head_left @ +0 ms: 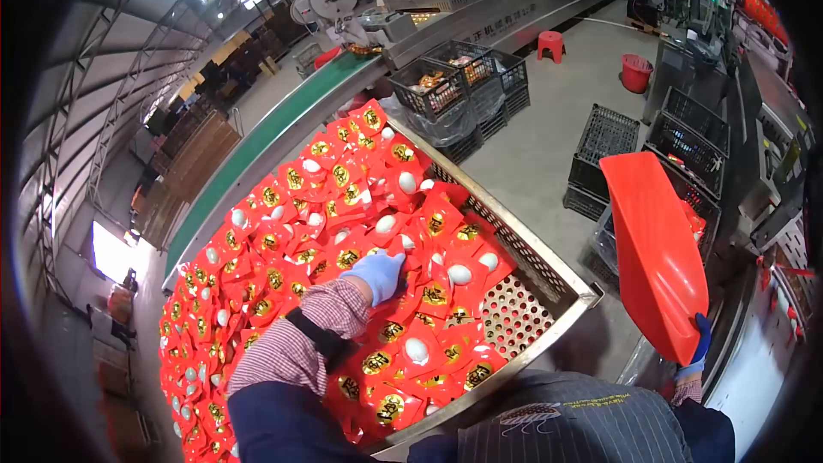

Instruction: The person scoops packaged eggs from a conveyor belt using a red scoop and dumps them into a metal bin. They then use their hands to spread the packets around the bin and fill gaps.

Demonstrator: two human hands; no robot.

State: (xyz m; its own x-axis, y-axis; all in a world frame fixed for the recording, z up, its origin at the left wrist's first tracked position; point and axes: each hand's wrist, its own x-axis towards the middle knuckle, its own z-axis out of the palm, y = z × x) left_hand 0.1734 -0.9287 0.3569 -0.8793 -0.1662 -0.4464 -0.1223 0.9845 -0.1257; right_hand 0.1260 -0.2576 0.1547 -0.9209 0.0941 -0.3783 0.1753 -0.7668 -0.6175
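A perforated metal bin [523,240] is heaped with red packets [347,259] that bear gold print and show whitish, egg-shaped contents. My left hand [380,277], in a light blue glove, rests on the packets near the middle of the heap; its fingertips are partly hidden among them. At the right, my right hand [701,347], in a blue glove, grips the lower end of a large red plastic scoop [656,249], held upright beside the bin. Bare perforated floor shows at the bin's near right corner.
A green conveyor belt [266,133] runs along the bin's far left side. Black crates [429,90] stand beyond the bin, and more crates [607,135] are stacked at the right. Farther off are a red stool [551,45], a red bucket [635,75] and a long metal machine [514,17].
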